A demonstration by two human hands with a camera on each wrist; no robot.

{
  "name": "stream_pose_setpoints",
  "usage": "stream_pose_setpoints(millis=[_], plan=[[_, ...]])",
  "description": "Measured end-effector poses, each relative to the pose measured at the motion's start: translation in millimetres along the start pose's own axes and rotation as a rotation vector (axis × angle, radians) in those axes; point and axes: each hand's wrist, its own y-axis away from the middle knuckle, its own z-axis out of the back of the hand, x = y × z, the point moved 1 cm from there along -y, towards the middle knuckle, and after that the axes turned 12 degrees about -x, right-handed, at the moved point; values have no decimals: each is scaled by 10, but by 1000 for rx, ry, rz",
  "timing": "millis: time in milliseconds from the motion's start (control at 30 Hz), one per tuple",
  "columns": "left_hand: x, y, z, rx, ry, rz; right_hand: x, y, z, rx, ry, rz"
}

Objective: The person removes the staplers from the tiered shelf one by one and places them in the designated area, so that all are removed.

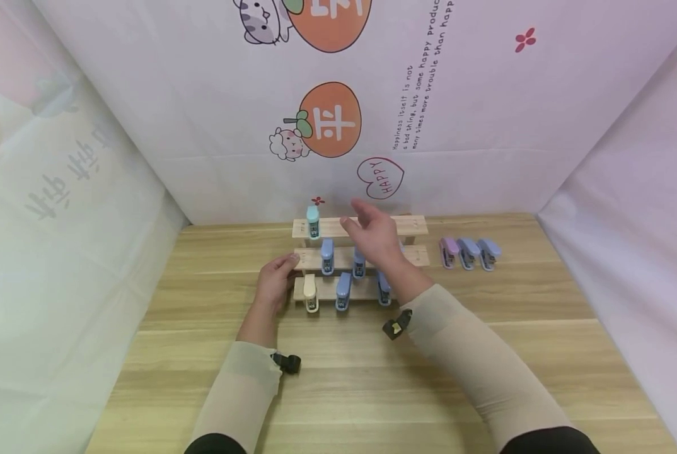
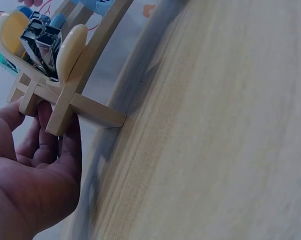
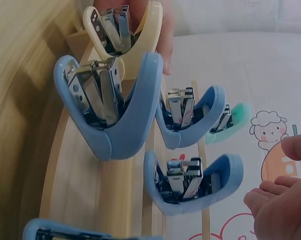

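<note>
My left hand [image 1: 273,284] grips the left end of a three-tier wooden rack [image 1: 416,226], its fingers curled about the end piece in the left wrist view. My right hand [image 1: 375,238] hovers over the top tier with fingers extended, nothing seen in it. A mint-green stapler [image 1: 312,222] stands at the left of that tier. On the middle tier are blue staplers [image 1: 327,256], partly covered by my right hand and forearm. The lowest tier carries a cream stapler [image 1: 311,294] and two more blue ones, the nearer of which looks large in the right wrist view.
Right of the rack, a purple stapler [image 1: 449,252] and two blue staplers [image 1: 468,253] stand in a row on the wooden table [image 1: 338,391]. A white printed sheet [image 1: 463,126] rises behind the table, and white cloth hangs on both sides.
</note>
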Motion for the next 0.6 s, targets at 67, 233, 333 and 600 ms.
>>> stream_pose_setpoints(millis=[67,233,333,600], plan=[[-1,2,10,-4,2,2,12,3,-37,-1,2,10],[-12,14,30,-11,-5,-2,64,17,-111,10,29,38],[-16,14,29,-7,7,-5,94,18,-143,24,47,50],[-19,0,18,2,14,-4,141,7,-216,55,86,84]])
